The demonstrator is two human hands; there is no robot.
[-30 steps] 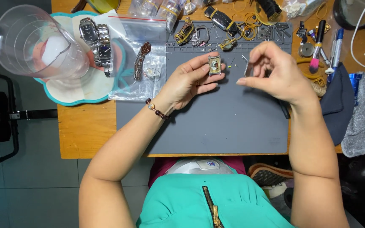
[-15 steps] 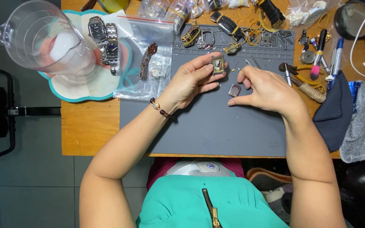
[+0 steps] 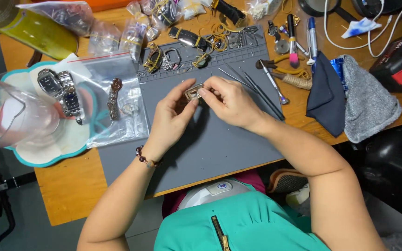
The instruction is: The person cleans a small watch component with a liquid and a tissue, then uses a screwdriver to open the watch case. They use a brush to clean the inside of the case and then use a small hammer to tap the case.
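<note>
Both hands are meeting over the grey work mat (image 3: pixel 210 144) on the wooden desk (image 3: pixel 66 186). The left hand (image 3: pixel 170 118) is pinching a small rectangular watch case (image 3: pixel 193 92), its fingers clamped on the case's left side. The right hand (image 3: pixel 229 102) is closing on the same case from the right, fingertips pressed together against it. The case is being held just above the mat's upper middle. Slim tools (image 3: pixel 257 90) are lying just right of the hands; two steel wristwatches (image 3: pixel 61 90) are resting on a tray at left.
</note>
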